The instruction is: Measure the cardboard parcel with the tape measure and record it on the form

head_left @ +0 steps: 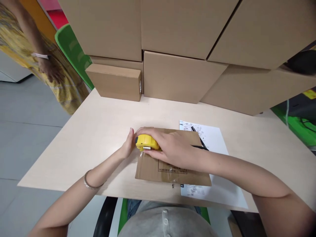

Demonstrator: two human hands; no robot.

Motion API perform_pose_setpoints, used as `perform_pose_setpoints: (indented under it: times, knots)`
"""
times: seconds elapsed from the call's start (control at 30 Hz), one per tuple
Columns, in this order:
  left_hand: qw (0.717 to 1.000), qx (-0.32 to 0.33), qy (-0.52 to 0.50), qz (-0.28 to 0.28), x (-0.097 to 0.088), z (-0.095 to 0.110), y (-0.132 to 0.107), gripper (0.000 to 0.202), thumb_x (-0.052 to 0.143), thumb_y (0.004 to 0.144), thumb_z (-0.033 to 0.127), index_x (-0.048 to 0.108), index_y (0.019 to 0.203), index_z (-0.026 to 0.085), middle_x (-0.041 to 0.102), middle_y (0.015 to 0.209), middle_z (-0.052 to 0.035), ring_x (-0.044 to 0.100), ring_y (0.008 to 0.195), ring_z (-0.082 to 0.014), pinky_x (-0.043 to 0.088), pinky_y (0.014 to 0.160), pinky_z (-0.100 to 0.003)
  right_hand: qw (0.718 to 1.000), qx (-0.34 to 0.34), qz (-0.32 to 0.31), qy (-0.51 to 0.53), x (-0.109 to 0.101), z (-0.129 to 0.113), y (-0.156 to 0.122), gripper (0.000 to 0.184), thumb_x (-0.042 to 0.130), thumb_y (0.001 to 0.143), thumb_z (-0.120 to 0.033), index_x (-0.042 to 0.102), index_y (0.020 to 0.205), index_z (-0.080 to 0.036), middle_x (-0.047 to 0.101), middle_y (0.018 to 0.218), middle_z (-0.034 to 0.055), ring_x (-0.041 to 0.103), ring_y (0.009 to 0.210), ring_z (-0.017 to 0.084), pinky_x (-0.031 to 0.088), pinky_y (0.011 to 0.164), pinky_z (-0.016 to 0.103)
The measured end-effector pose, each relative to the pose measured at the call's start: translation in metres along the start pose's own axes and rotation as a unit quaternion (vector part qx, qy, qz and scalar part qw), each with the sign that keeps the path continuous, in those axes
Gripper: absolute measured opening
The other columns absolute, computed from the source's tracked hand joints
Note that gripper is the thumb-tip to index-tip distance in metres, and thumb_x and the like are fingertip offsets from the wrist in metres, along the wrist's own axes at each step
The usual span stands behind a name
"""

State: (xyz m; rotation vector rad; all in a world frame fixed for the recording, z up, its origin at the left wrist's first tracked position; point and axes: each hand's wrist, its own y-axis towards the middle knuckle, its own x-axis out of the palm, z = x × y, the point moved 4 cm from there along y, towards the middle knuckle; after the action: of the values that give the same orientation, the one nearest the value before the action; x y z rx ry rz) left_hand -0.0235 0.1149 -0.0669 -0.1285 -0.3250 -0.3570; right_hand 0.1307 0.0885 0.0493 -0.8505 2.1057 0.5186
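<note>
My right hand is wrapped round a yellow tape measure, which rests over the far left part of a flat brown cardboard box. Printed lettering and shiny clear tape show on the box's top. At the box's left edge is my left hand, close beside the tape measure. Its thumb points up, while its other fingers are mostly hidden behind the tape measure and the right hand. Whether the tape's blade is drawn out cannot be seen. The box lies partly over a white printed sheet on the table.
A black pen lies on the sheet, partly under the box. Large cardboard boxes stand stacked along the back of the pale table, with a smaller carton at left. Beyond stand a green chair and a person in yellow patterned clothing.
</note>
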Motion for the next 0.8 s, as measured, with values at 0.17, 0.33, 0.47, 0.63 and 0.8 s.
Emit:
perform_pose_setpoints:
  times: [0.17, 0.33, 0.47, 0.63, 0.8]
  knots:
    - [0.984, 0.088, 0.135, -0.081, -0.004, 0.01, -0.001, 0.054, 0.063, 0.087, 0.068, 0.074, 0.119, 0.026, 0.069, 0.128, -0.0097, 0.056, 0.128, -0.0336, 0.039, 0.113, -0.046, 0.999, 0.028, 0.041, -0.006, -0.011, 0.016, -0.022, 0.048, 0.066, 0.093, -0.037, 0.054, 0.139, -0.034, 0.075, 0.124, 0.0004, 0.073, 0.097, 0.023, 0.055, 0.079, 0.034]
    - [0.969, 0.098, 0.2, -0.104, -0.007, 0.017, -0.002, 0.039, 0.064, 0.093, 0.051, 0.072, 0.126, 0.033, 0.066, 0.133, -0.0099, 0.055, 0.131, -0.0338, 0.038, 0.114, -0.049, 0.987, 0.138, 0.053, 0.068, -0.043, 0.06, -0.086, 0.036, 0.071, 0.088, -0.037, 0.065, 0.123, -0.031, 0.075, 0.106, 0.0022, 0.07, 0.082, 0.02, 0.055, 0.066, 0.028]
    - [0.965, 0.11, 0.214, -0.106, -0.007, 0.019, 0.0, 0.039, 0.065, 0.092, 0.052, 0.073, 0.125, 0.032, 0.068, 0.128, -0.011, 0.059, 0.125, -0.0333, 0.043, 0.109, -0.048, 0.964, 0.211, 0.139, 0.079, -0.07, 0.095, -0.152, 0.034, 0.077, 0.082, -0.04, 0.07, 0.113, -0.028, 0.073, 0.109, 0.0076, 0.071, 0.087, 0.023, 0.059, 0.064, 0.03]
    - [0.965, 0.103, 0.216, -0.107, -0.008, 0.018, 0.0, 0.04, 0.064, 0.092, 0.052, 0.072, 0.126, 0.031, 0.068, 0.13, -0.0098, 0.058, 0.125, -0.0319, 0.043, 0.11, -0.046, 0.949, 0.258, 0.162, 0.081, -0.063, 0.11, -0.182, 0.031, 0.077, 0.08, -0.039, 0.072, 0.109, -0.028, 0.075, 0.105, 0.0091, 0.072, 0.09, 0.027, 0.063, 0.068, 0.035]
    - [0.963, 0.106, 0.226, -0.104, -0.011, 0.016, -0.001, 0.039, 0.063, 0.094, 0.048, 0.071, 0.128, 0.03, 0.067, 0.132, -0.0098, 0.058, 0.126, -0.0305, 0.044, 0.109, -0.044, 0.957, 0.24, 0.143, 0.078, -0.067, 0.093, -0.173, 0.027, 0.075, 0.08, -0.036, 0.073, 0.105, -0.028, 0.076, 0.099, 0.0076, 0.072, 0.084, 0.026, 0.06, 0.062, 0.032]
